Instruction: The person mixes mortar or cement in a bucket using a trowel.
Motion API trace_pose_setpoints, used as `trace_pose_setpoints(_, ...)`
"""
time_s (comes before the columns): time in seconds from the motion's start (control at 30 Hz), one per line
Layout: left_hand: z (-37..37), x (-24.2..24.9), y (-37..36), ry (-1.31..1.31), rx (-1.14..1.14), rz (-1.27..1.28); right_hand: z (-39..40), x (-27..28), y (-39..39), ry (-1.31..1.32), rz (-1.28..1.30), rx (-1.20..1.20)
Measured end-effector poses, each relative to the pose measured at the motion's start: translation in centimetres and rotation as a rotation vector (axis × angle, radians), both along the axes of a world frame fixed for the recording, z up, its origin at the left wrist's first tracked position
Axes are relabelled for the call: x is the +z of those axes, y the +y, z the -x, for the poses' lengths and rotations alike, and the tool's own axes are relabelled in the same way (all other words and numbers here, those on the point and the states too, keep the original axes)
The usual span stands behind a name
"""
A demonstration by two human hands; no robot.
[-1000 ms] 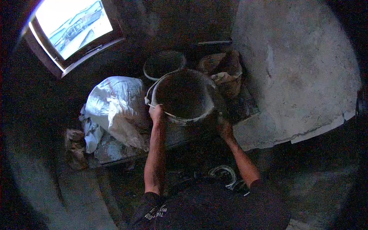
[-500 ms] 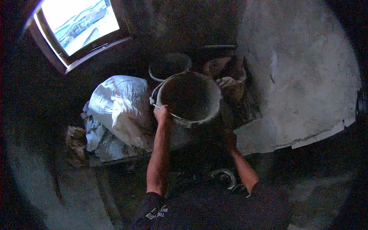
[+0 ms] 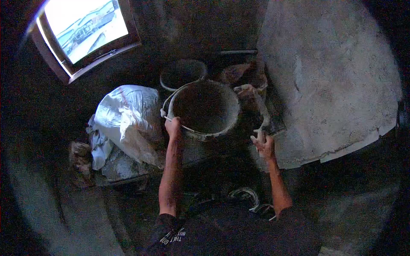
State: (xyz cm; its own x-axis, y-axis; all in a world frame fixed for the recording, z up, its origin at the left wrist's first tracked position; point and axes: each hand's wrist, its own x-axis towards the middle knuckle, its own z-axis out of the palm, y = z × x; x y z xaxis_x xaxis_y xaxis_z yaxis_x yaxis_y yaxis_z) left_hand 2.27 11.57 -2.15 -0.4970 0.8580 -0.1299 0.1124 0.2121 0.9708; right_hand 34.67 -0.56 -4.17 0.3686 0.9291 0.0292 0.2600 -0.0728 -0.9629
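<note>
A large bucket (image 3: 232, 121), its inside dark and its rim crusted with dried grey stuff, is in front of me. My left hand (image 3: 174, 126) is closed on the left front of its rim, where the thin wire handle also runs. To the right of the bucket, my right hand (image 3: 266, 148) is wrapped round a pale, crusted tool handle (image 3: 261, 135). What kind of tool it is, I cannot make out in the dim light. Behind the bucket stands a second round container (image 3: 162, 81), partly hidden by it.
A full white sack (image 3: 128, 104) leans at the left of the bucket. Behind it on the right lies a crumpled brown bag (image 3: 245, 74). A rough grey wall or board (image 3: 333, 94) fills the right side. A bright window (image 3: 87, 30) is at upper left. Pale coiled loops (image 3: 252, 196) lie below.
My right hand has come out of the dark beside the bucket and moved right and up, with the pale handle now showing in it. My left hand stays on the rim; the view has shifted slightly.
</note>
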Motion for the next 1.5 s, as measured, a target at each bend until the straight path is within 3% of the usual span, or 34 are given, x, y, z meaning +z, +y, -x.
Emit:
trace_pose_setpoints(0.07,0.6,-1.6,0.6,-0.022,-0.059,-0.058,1.9,5.4,-0.2,-0.143,0.028,0.116)
trace_pose_setpoints(0.1,0.5,-1.7,0.5,-0.022,-0.060,-0.054,1.3,4.9,0.5,-0.143,0.032,0.115)
trace_pose_setpoints(0.17,0.5,-1.6,0.6,-0.047,-0.041,-0.065,0.7,4.3,1.7,-0.774,-0.596,0.015)
trace_pose_setpoints(0.2,0.6,-1.6,0.6,-0.046,-0.039,-0.064,0.2,4.2,1.5,-0.773,-0.596,0.016)
trace_pose_setpoints(0.27,0.5,-1.1,0.5,-0.020,-0.059,-0.046,0.9,7.6,0.3,0.241,0.006,0.356)
trace_pose_setpoints(0.3,0.4,-0.8,0.3,-0.020,-0.059,-0.043,0.5,7.5,0.6,0.241,0.009,0.356)
trace_pose_setpoints(0.37,0.1,0.2,-0.1,-0.053,-0.045,-0.022,-0.6,7.4,2.1,0.335,0.299,0.540)
trace_pose_setpoints(0.47,0.6,-2.0,0.8,-0.131,-0.066,-0.095,0.8,6.5,2.3,0.241,0.402,0.427)
trace_pose_setpoints(0.5,0.8,-2.4,0.9,-0.129,-0.059,-0.091,-0.8,3.3,3.2,0.243,0.407,0.434)
trace_pose_setpoints(0.57,0.5,-2.2,1.0,-0.092,-0.063,-0.025,-5.2,-5.2,5.7,0.614,0.461,0.574)
trace_pose_setpoints(0.6,0.0,-0.7,0.3,-0.096,-0.034,-0.012,-4.6,-4.6,4.8,0.617,0.465,0.575)
trace_pose_setpoints(0.67,0.2,-0.5,0.6,-0.104,-0.041,0.013,-2.8,-1.6,3.2,0.074,0.377,0.400)
trace_pose_setpoints(0.83,-0.6,1.0,-0.6,-0.187,-0.038,0.092,-5.9,-5.6,-1.6,0.155,0.068,0.529)
trace_pose_setpoints(0.9,0.0,-1.0,0.4,-0.170,0.014,-0.041,-6.3,-7.2,-2.5,0.168,-0.024,0.559)
trace_pose_setpoints(0.97,0.0,0.0,-0.3,-0.153,-0.047,-0.026,-5.5,-7.9,-3.2,0.412,-0.123,0.467)
trace_pose_setpoints(1.0,0.1,-0.3,0.2,-0.095,-0.045,-0.099,-6.0,-7.5,-2.2,0.402,-0.139,0.476)
trace_pose_setpoints(1.07,0.1,-0.9,-0.5,-0.038,-0.049,-0.141,-6.0,-3.4,-3.0,-0.780,0.163,0.366)
trace_pose_setpoints(1.13,0.0,-0.3,-0.1,-0.088,-0.073,-0.069,-5.8,0.8,-1.7,-0.777,0.139,0.239)
trace_pose_setpoints(1.2,-0.2,-0.1,-0.1,-0.049,-0.044,-0.062,-5.0,6.9,-1.1,-0.441,0.270,0.265)
trace_pose_setpoints(1.3,0.1,-1.0,0.1,-0.052,-0.052,-0.093,-3.8,13.8,-0.5,-0.285,0.231,0.353)
trace_pose_setpoints(1.33,0.2,-1.6,0.3,-0.087,-0.101,-0.136,-4.6,14.0,0.8,-0.290,0.232,0.351)
trace_pose_setpoints(1.4,0.1,-2.7,0.9,-0.150,-0.084,-0.175,-6.8,14.0,3.0,-0.765,-0.172,0.618)
trace_pose_setpoints(1.43,0.1,-2.9,1.2,-0.208,-0.060,-0.221,-6.4,15.0,3.3,-0.771,-0.172,0.620)
trace_pose_setpoints(1.5,0.4,-2.4,1.4,-0.205,-0.076,-0.194,-5.3,17.6,3.9,-0.616,0.290,0.617)
